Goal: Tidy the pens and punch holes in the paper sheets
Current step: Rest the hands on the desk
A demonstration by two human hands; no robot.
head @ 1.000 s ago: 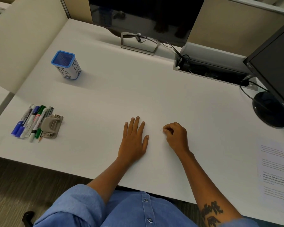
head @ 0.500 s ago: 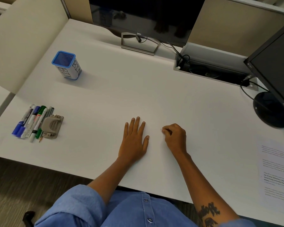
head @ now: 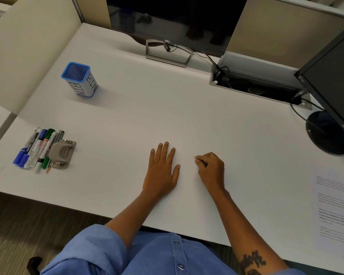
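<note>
Several pens and markers (head: 38, 148) lie side by side near the desk's left front edge, with a grey hole punch (head: 62, 153) touching their right side. A blue-rimmed holder labelled BIN (head: 80, 80) stands upright and looks empty at the back left. Printed paper sheets (head: 335, 205) lie at the right edge. My left hand (head: 162, 168) rests flat on the desk, fingers apart, holding nothing. My right hand (head: 212, 169) sits beside it with fingers curled in; a tiny speck lies at its fingertips.
A white desk (head: 167, 116) carries a Dell monitor stand (head: 168, 54) at the back, an open cable tray (head: 254, 86) and a second monitor's round base (head: 329, 132) at the right. Partition panels wall the left and back.
</note>
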